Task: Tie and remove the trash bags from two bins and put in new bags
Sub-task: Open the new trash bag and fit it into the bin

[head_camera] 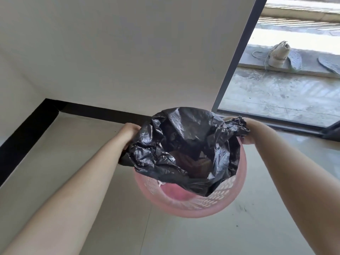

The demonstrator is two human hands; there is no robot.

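Note:
A pink perforated plastic bin [206, 205] stands on the tiled floor below me. A black trash bag [160, 148] lines it, its mouth crumpled and pulled up off the near rim. Brownish rubbish [195, 161] shows at the bottom of the bag. My left hand [128, 131] grips the bag's left edge, partly hidden behind the plastic. My right hand [248, 133] grips a bunched piece of the bag's right edge above the bin's rim.
A white wall [128, 52] with a black skirting board [95, 111] runs just behind the bin. At the right is a dark door frame [237, 52] opening onto a concrete area with a shoe [277, 54] and insoles on a ledge.

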